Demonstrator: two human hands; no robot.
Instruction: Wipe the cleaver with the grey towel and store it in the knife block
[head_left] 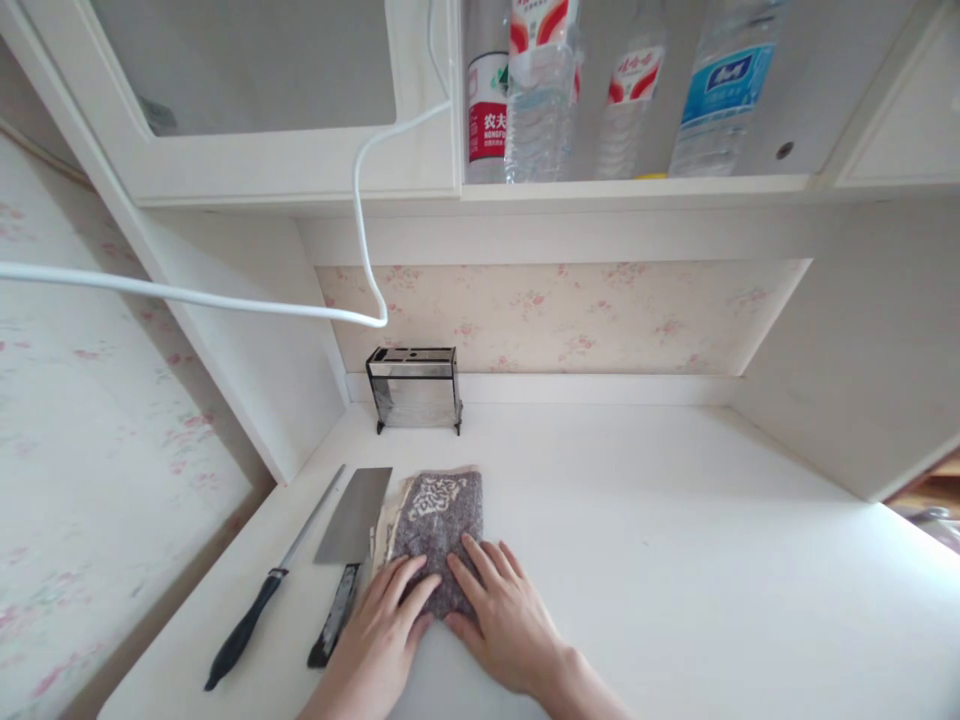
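Note:
A folded grey-brown cloth [450,510] with a pale woven pattern lies on the white counter, its layered beige edge showing on the left. My left hand [394,605] rests on its lower left part with fingers stretched out. On the lower right part lies my right hand [499,610], fingers flat and slightly apart. Both palms face down. Just left of the cloth is a cleaver [354,515] with a broad grey blade and a dark handle, partly beside my left wrist. Farther left, a sharpening steel [259,605] with a black handle lies at a slant.
A knife block [416,385] with clear sides and a black frame stands at the back of the counter [675,560]. A white cable [225,300] hangs across the upper left. Overhead, a cabinet shelf [637,190] holds several plastic bottles [540,110]. Side panels enclose the counter.

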